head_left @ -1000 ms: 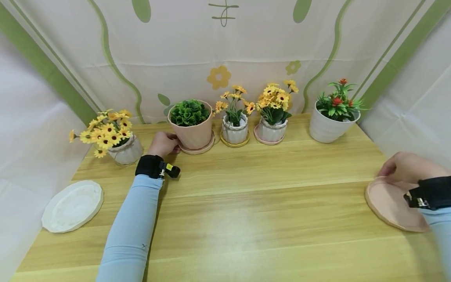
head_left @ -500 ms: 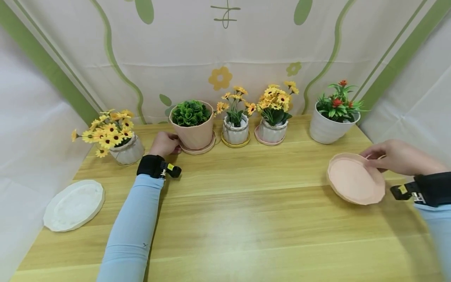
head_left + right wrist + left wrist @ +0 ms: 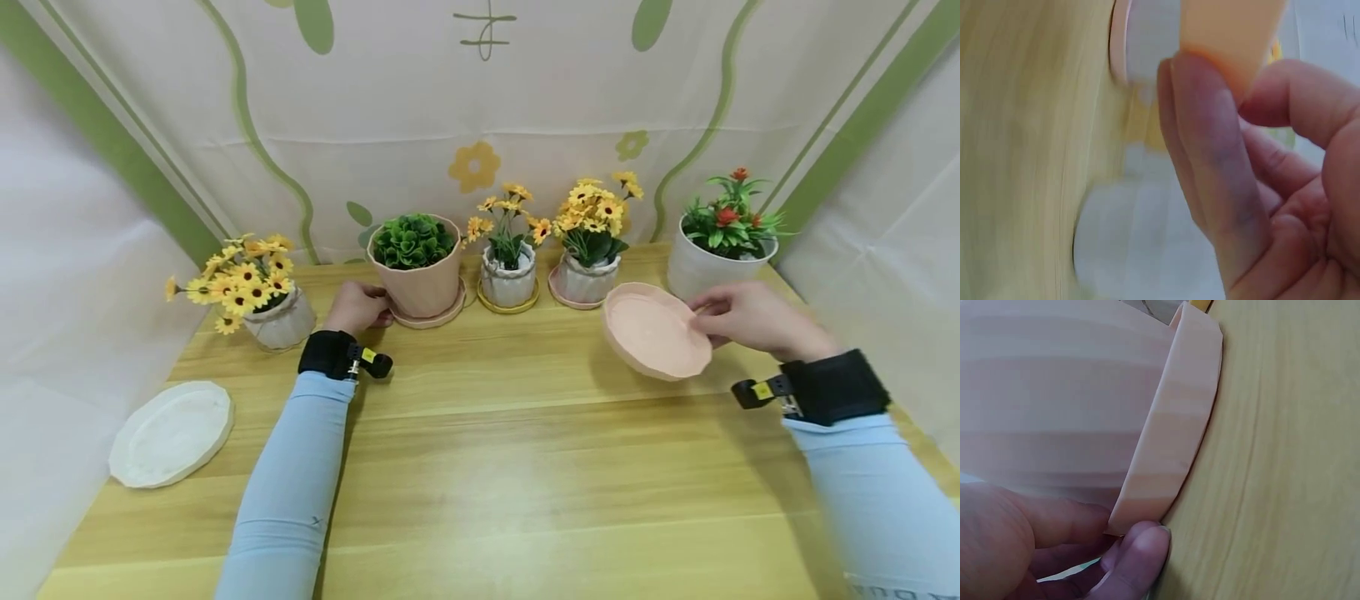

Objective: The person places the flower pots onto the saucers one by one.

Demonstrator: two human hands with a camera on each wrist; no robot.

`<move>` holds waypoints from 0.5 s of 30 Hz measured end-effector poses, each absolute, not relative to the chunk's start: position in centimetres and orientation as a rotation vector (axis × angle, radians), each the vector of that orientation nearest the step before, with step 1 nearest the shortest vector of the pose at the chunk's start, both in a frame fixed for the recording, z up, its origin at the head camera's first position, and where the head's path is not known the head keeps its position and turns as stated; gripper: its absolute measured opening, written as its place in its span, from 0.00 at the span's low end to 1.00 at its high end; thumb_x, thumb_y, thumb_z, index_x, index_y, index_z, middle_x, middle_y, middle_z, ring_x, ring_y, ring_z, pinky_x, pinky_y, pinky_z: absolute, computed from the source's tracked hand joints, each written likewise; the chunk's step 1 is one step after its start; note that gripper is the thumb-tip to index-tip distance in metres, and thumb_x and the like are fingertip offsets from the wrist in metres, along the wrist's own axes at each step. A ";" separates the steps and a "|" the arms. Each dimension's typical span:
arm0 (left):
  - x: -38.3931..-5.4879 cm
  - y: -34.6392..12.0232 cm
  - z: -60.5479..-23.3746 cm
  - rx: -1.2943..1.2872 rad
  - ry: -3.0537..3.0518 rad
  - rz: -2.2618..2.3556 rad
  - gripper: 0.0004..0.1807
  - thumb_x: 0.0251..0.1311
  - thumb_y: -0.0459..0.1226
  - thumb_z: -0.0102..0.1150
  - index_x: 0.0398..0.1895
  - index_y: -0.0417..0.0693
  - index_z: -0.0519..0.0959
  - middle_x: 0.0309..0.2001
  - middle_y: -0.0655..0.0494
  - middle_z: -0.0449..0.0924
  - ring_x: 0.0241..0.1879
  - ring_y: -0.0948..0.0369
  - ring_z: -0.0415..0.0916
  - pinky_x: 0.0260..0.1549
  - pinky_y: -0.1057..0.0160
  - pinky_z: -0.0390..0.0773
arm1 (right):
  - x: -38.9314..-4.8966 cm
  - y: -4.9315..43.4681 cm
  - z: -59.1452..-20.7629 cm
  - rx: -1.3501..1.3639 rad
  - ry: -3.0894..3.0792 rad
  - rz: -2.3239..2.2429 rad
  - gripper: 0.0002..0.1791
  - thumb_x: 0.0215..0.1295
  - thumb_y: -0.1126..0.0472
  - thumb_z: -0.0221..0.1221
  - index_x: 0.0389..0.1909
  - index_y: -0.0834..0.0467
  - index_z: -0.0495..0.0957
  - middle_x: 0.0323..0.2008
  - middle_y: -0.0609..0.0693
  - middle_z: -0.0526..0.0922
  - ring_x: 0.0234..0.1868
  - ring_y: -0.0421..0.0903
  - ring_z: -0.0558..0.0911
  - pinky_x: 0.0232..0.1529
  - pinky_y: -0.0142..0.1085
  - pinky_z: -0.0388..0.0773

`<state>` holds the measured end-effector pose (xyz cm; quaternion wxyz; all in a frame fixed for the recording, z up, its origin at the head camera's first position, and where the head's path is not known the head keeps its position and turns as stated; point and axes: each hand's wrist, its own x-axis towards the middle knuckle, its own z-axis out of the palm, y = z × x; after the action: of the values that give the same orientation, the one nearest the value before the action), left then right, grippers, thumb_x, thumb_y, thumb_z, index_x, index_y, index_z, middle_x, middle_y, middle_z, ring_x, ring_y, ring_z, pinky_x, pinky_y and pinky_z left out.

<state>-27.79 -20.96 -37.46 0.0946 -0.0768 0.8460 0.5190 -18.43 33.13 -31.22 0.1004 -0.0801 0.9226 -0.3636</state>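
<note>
Pinching with right grip [image 3: 753,315] and left grip [image 3: 356,308] | over surface [image 3: 487,467], well right of pink pot [image 3: 423,287]: holding pink dish [image 3: 656,329] in right, tilted, by rim; in left, saucer [image 3: 1172,434] edge at pot's base | could lose dish through one-sided hold; could tip pot by lifting saucer.

Five pots stand in a row along the rear of the bench [image 3: 480,475], before the cloth [image 3: 390,92]. Left to right: first pot [image 3: 282,323]; second pot [image 3: 420,287], on the second pot's saucer [image 3: 432,320]; third pot [image 3: 510,285], on the third pot's saucer [image 3: 510,307]; fourth pot [image 3: 588,282], on the fourth pot's saucer [image 3: 562,296]; fifth pot [image 3: 697,268]. Plate [image 3: 172,435] lies at left, in front of the first pot. Left hand [image 3: 357,308] sits between the first and second pots, touching the second pot's saucer. Right hand [image 3: 757,315] holds a dish [image 3: 656,332] above the bench, before the fourth and fifth pots.
</note>
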 end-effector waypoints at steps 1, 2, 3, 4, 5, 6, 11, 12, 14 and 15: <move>-27.8 -20.9 -37.4 -0.230 2.508 1.540 0.21 0.73 0.35 0.49 0.64 0.33 0.73 0.41 0.39 0.81 0.29 0.62 0.83 0.35 0.64 0.84 | -18.7 32.3 -31.4 -0.237 2.718 -1.091 0.19 0.67 0.65 0.61 0.53 0.75 0.75 0.36 0.59 0.85 0.29 0.44 0.85 0.32 0.40 0.85; -27.7 -20.9 -37.4 -0.233 2.508 1.536 0.21 0.73 0.35 0.49 0.64 0.34 0.73 0.41 0.39 0.81 0.29 0.62 0.83 0.35 0.64 0.84 | -18.9 31.5 -31.5 -0.237 2.712 -1.093 0.19 0.67 0.65 0.61 0.53 0.74 0.76 0.36 0.59 0.85 0.29 0.44 0.85 0.33 0.41 0.85; -27.7 -20.8 -37.4 -0.239 2.506 1.535 0.20 0.73 0.35 0.50 0.64 0.34 0.74 0.41 0.40 0.81 0.29 0.62 0.83 0.35 0.64 0.84 | -19.1 30.7 -31.6 -0.238 2.705 -1.097 0.19 0.67 0.65 0.61 0.54 0.74 0.76 0.36 0.59 0.85 0.30 0.45 0.85 0.33 0.41 0.85; -27.6 -20.7 -37.3 -0.240 2.503 1.538 0.20 0.73 0.35 0.50 0.64 0.34 0.74 0.42 0.40 0.81 0.29 0.62 0.83 0.36 0.64 0.84 | -19.4 30.0 -31.7 -0.240 2.699 -1.103 0.19 0.66 0.65 0.61 0.54 0.73 0.76 0.35 0.59 0.85 0.30 0.45 0.85 0.33 0.41 0.85; -27.6 -20.7 -37.3 -0.241 2.501 1.539 0.20 0.73 0.36 0.50 0.64 0.34 0.74 0.42 0.40 0.81 0.29 0.62 0.83 0.36 0.64 0.84 | -19.5 29.3 -31.7 -0.247 2.693 -1.110 0.19 0.66 0.65 0.60 0.54 0.73 0.76 0.35 0.59 0.85 0.30 0.46 0.85 0.34 0.42 0.85; -27.7 -20.7 -37.2 -0.240 2.497 1.542 0.20 0.73 0.36 0.50 0.64 0.34 0.74 0.42 0.39 0.81 0.30 0.62 0.83 0.36 0.64 0.84 | -19.7 28.6 -31.7 -0.251 2.686 -1.121 0.19 0.66 0.65 0.60 0.54 0.73 0.76 0.35 0.59 0.85 0.30 0.46 0.85 0.34 0.43 0.85; -27.8 -20.9 -37.3 -0.239 2.484 1.556 0.20 0.74 0.35 0.50 0.64 0.34 0.73 0.42 0.39 0.81 0.30 0.62 0.83 0.37 0.64 0.84 | -20.4 25.6 -31.9 -0.285 2.673 -1.153 0.18 0.64 0.66 0.60 0.53 0.72 0.78 0.35 0.59 0.86 0.29 0.46 0.85 0.34 0.41 0.85; -27.8 -21.0 -37.3 -0.243 2.484 1.558 0.20 0.73 0.35 0.50 0.64 0.34 0.73 0.42 0.39 0.81 0.29 0.62 0.83 0.36 0.64 0.84 | -20.5 25.0 -31.9 -0.291 2.671 -1.162 0.18 0.64 0.66 0.60 0.52 0.72 0.78 0.34 0.58 0.86 0.28 0.45 0.85 0.33 0.40 0.84; -27.8 -21.1 -37.4 -0.248 2.486 1.557 0.20 0.73 0.35 0.51 0.63 0.34 0.74 0.41 0.40 0.81 0.29 0.62 0.83 0.36 0.64 0.84 | -20.8 23.8 -32.1 -0.306 2.673 -1.177 0.17 0.62 0.67 0.60 0.50 0.71 0.79 0.33 0.58 0.86 0.28 0.45 0.84 0.31 0.37 0.83; -27.8 -21.1 -37.4 -0.252 2.487 1.558 0.20 0.73 0.35 0.51 0.63 0.34 0.74 0.40 0.40 0.81 0.29 0.62 0.83 0.35 0.64 0.84 | -20.9 23.3 -32.2 -0.312 2.677 -1.179 0.17 0.61 0.68 0.59 0.49 0.71 0.80 0.32 0.58 0.86 0.27 0.45 0.84 0.31 0.36 0.83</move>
<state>-27.85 -21.14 -37.40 0.0977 -0.0850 0.8403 0.5264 -20.87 23.28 -32.19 0.0996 -0.1054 0.9055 -0.3988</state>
